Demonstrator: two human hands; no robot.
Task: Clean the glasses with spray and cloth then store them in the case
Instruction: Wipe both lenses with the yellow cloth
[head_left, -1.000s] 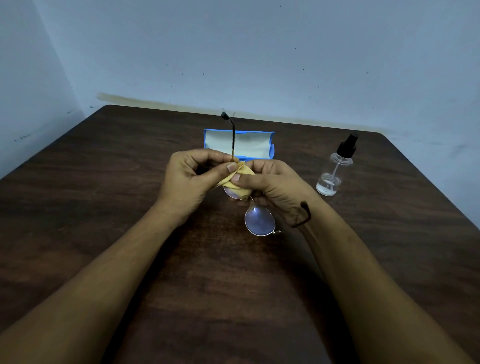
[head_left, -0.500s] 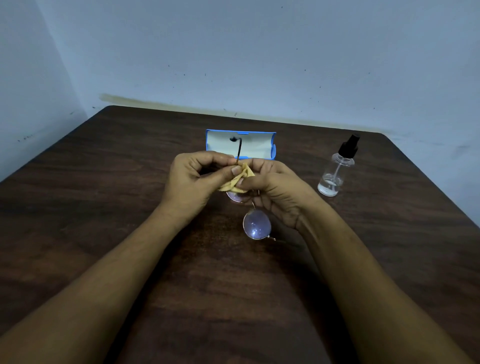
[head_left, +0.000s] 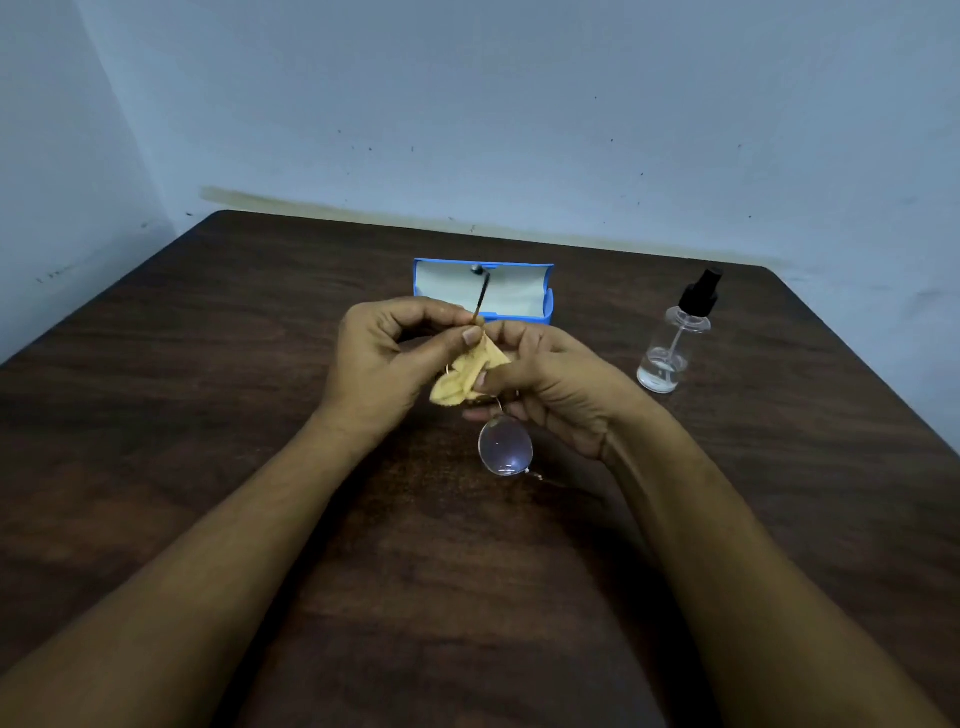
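Observation:
Thin metal-framed glasses (head_left: 505, 448) hang between both hands above the table, one round lens showing below my fingers and one temple arm sticking up past the case. My left hand (head_left: 382, 366) pinches the frame near that temple. My right hand (head_left: 553, 382) presses a yellow cloth (head_left: 465, 376) onto the upper lens, which the cloth hides. A blue case (head_left: 548, 304) lies open just behind the hands. The clear spray bottle (head_left: 670, 343) with a black nozzle stands upright to the right, apart from both hands.
The dark wooden table (head_left: 208, 395) meets a pale blue wall (head_left: 519, 104) at its far edge, and a second wall closes the left side. The table's right edge runs close behind the spray bottle.
The glasses have tilted, so the raised temple arm now sits lower in front of the case. The cloth has spread lower over the upper lens. The other temple tip by my right wrist is out of sight.

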